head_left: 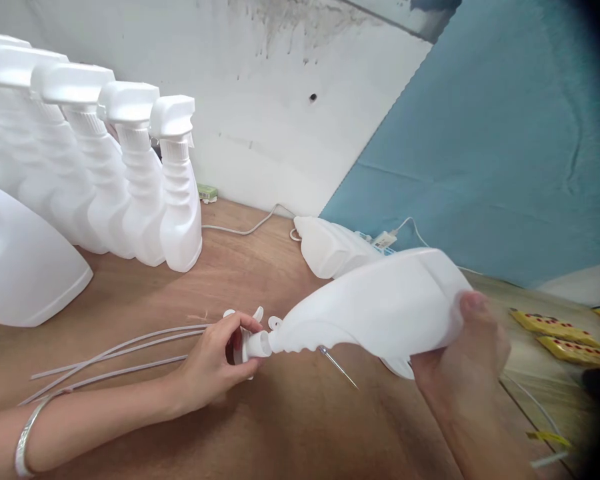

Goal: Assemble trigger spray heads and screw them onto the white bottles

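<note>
My left hand (213, 363) is closed around a white sprayer head (258, 345), most of which my fingers hide. Its round collar faces the neck of a white plastic bottle (365, 310), held tilted with its mouth toward the left. Whether collar and mouth touch, I cannot tell. At the other end, my right hand (460, 360) grips the bottle's base. Thin white tubes (125, 347) lie on the table beside my left hand. Small white plastic parts (275, 323) show just behind the sprayer collar. Under the bottle is a thin metal rod (341, 368).
A row of white spray bottles (177, 193) stands at the left, with another white bottle (25, 260) before it. More white bottles (325, 247) lie near the wall. A cable (250, 231), a green box (207, 193) and yellow strips (570, 340) are around the wooden table (230, 267).
</note>
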